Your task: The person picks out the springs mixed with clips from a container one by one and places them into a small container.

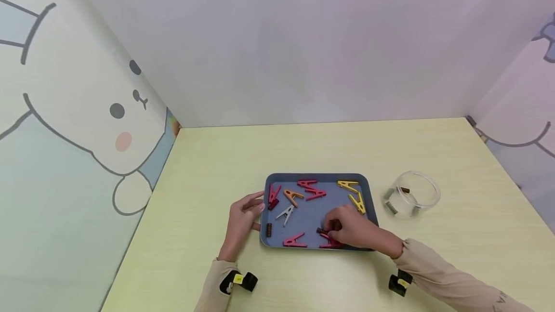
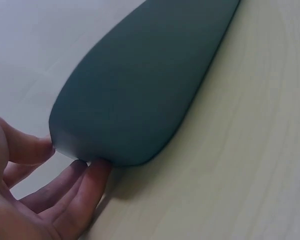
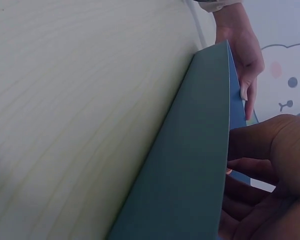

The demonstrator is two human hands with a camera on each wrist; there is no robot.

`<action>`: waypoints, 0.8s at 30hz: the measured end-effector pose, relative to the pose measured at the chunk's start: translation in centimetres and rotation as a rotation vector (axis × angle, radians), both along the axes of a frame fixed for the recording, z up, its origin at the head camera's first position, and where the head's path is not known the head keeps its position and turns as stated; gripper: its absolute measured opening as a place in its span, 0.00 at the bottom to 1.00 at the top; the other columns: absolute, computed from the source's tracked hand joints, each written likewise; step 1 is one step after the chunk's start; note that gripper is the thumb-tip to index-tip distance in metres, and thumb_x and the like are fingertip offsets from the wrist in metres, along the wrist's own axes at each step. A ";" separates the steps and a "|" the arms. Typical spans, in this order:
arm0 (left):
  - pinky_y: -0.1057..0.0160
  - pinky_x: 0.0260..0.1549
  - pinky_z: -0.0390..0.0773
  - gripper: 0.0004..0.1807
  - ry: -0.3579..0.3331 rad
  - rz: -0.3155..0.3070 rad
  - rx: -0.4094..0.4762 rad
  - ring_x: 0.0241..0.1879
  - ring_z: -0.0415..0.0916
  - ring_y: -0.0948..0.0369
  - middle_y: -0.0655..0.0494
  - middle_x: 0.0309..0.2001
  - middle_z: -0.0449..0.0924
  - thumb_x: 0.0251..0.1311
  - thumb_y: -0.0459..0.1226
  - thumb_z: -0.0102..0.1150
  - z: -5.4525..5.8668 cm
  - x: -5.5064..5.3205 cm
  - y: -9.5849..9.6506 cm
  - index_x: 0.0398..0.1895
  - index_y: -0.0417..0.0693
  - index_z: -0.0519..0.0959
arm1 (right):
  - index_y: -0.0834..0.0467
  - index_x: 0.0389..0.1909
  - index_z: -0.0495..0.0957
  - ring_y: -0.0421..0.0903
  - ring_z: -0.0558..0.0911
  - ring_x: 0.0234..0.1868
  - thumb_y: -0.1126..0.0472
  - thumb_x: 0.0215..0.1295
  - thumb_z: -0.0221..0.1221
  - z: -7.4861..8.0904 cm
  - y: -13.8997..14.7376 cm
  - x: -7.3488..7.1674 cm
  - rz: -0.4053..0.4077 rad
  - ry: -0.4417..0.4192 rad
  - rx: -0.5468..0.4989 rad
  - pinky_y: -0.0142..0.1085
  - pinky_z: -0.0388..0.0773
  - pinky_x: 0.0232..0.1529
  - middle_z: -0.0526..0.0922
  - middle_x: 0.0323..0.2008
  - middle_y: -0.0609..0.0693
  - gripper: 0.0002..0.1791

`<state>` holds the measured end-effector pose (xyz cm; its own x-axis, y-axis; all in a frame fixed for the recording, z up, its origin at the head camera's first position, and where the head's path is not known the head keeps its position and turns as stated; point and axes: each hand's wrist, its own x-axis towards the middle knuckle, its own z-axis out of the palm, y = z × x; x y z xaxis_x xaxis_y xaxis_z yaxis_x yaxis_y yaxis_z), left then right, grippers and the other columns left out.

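A blue-grey tray (image 1: 303,215) on the table holds several small plastic clips. My left hand (image 1: 244,213) grips its left side, thumb at the rim and other fingers against the outer wall (image 2: 120,100). Inside the tray's near right part, my right hand (image 1: 353,227) has curled fingers beside a dark coil spring (image 1: 322,231) and a red clip (image 1: 329,242). Its fingertips are hidden behind the tray wall (image 3: 190,135) in the right wrist view, so I cannot tell whether they hold either piece. Another dark spring (image 1: 269,230) lies near the left wall.
A clear round tub (image 1: 418,204) with a few springs stands right of the tray. Elsewhere in the tray lie an orange clip (image 1: 292,196), a grey clip (image 1: 285,214), two yellow clips (image 1: 357,202) and more red clips (image 1: 295,240). A pale wall (image 1: 303,52) rises behind the table.
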<state>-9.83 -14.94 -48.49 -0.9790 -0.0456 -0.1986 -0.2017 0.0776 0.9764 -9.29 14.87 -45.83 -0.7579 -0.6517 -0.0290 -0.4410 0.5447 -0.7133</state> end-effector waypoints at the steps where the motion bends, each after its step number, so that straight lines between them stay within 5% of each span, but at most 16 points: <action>1: 0.52 0.19 0.83 0.19 -0.001 -0.002 0.002 0.39 0.79 0.52 0.44 0.45 0.79 0.58 0.31 0.60 0.0 0.0 0.0 0.53 0.53 0.81 | 0.53 0.25 0.81 0.33 0.72 0.23 0.72 0.51 0.61 0.0 0.0 0.0 0.001 0.001 0.003 0.28 0.74 0.24 0.76 0.23 0.38 0.09; 24: 0.51 0.19 0.83 0.18 0.009 -0.007 0.014 0.39 0.80 0.52 0.44 0.44 0.80 0.58 0.31 0.60 -0.2 -0.2 0.0 0.52 0.54 0.81 | 0.53 0.22 0.78 0.36 0.69 0.22 0.74 0.48 0.60 0.3 -0.6 -0.1 0.012 0.046 0.061 0.28 0.70 0.22 0.72 0.21 0.38 0.11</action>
<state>-10.02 -14.98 -48.69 -0.9810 -0.0357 -0.1908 -0.1928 0.0651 0.9791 -9.38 14.28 -45.50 -0.7516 -0.6587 -0.0346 -0.4790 0.5812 -0.6579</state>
